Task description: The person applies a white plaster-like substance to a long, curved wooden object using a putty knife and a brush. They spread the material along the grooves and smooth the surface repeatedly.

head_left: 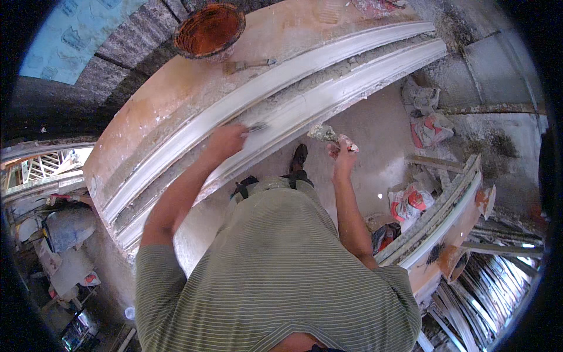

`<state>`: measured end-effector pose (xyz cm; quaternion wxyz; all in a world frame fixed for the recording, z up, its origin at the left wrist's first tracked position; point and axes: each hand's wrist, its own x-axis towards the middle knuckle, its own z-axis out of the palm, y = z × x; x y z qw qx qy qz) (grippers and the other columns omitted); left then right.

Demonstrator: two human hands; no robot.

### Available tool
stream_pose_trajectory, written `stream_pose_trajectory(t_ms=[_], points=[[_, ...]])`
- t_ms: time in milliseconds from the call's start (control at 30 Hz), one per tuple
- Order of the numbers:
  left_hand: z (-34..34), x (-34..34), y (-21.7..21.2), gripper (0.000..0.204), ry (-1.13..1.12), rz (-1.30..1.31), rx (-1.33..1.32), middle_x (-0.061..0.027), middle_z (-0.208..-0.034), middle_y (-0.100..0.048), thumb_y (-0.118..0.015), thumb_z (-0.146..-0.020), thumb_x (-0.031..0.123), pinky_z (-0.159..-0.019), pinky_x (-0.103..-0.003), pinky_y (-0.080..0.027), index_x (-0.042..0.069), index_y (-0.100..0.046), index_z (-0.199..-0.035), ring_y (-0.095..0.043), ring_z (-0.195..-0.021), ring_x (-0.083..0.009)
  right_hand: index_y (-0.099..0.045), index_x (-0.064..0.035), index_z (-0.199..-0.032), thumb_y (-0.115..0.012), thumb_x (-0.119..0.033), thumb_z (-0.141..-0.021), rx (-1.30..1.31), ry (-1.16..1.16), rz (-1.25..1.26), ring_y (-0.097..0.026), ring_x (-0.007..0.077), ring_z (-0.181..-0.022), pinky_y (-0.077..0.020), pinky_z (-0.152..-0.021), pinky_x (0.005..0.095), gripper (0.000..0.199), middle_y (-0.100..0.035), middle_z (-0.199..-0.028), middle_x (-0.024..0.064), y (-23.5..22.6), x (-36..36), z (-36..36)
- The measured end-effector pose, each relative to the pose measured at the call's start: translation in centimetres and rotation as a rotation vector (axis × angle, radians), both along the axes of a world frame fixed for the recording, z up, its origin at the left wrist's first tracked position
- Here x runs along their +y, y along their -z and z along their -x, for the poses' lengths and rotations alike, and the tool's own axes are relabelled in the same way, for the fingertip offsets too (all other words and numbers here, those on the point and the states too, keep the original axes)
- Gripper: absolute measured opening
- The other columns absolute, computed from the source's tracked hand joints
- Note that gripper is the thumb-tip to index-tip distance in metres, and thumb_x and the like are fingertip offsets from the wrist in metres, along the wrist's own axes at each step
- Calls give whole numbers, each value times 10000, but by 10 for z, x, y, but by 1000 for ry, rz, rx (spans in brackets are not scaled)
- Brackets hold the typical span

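In my left hand [227, 142], closed, is a small tool with a grey tip [258, 126]; its exact kind is too blurred to tell. The tip is at the rough grey channel [305, 88] between two long white mouldings [328, 97]. My right hand [341, 149] is off the near edge of the mouldings, gripping a tool caked with grey mortar [321, 132]. A piece of white and red wrapping [348, 142] shows at that hand's fingers.
The mouldings lie on a curved brown board [141, 123]. Farther back on it are a basket-like bowl [208, 32] and a flat brush [252, 63]. Torn bags [410, 202] and another moulding [446, 211] stand at the right. Scraps [70, 267] clutter the left floor.
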<state>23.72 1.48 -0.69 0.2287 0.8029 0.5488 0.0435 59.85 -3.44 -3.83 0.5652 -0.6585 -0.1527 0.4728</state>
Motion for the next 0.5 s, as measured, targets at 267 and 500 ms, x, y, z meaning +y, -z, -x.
stream_pose_trajectory(t_ms=[267, 500], points=[[-150, 109, -2, 287, -29, 78, 54, -162, -1076, -699, -630, -888, 258, -864, -491, -533, 132, -694, -1138, -667, -985, -372, -654, -3, -1124, -646, -157, -941, -375, -764, -29, -697, 187, -799, -558, -695, 320, 240, -712, -960, 111, 27, 109, -43], [-52, 20, 0, 274, -121, 57, 23, -134, -1041, -679, -633, -894, 232, -804, -468, -547, 151, -695, -1148, -667, -955, -359, -651, 12, -1084, -662, -134, -928, -433, -368, -288, -681, 151, -842, -534, -778, 292, 214, -697, -913, 90, -41, 182, -72]])
